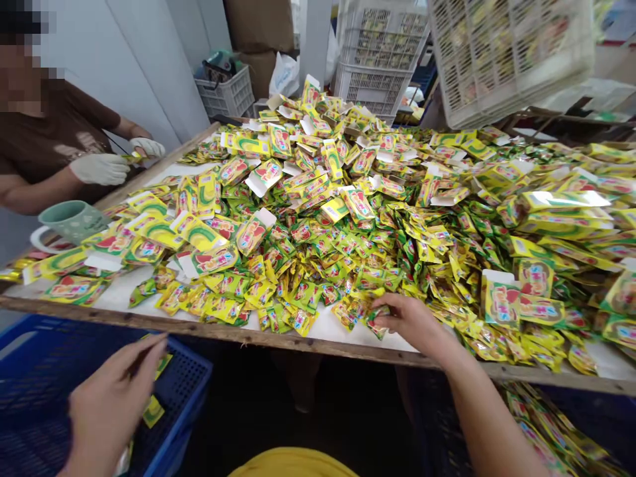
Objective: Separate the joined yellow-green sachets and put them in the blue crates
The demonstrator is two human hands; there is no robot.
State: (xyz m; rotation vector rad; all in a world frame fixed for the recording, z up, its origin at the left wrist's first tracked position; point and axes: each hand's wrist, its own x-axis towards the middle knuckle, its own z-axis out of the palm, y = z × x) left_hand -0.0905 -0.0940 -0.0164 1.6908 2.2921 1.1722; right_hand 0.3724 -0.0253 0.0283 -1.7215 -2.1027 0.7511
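Here the right hand (410, 323) pinches sachets (370, 317) (a few); the left hand (115, 405), half-closed, hovers over a blue crate (191, 391).

A pale green mug (73, 222) is set near the left edge of the wooden-edged table (199, 329), just beside a co-worker (59, 126) in a brown T-shirt, whose hands are covered by white gloves (99, 169). Stacked white plastic crates (380, 66) are placed beyond the table, and a tilted white crate (509, 56) is seen at the upper right. A smaller white crate (226, 93), a white plastic bag (284, 74) and cardboard boxes (258, 33) are kept near the wall (163, 66).
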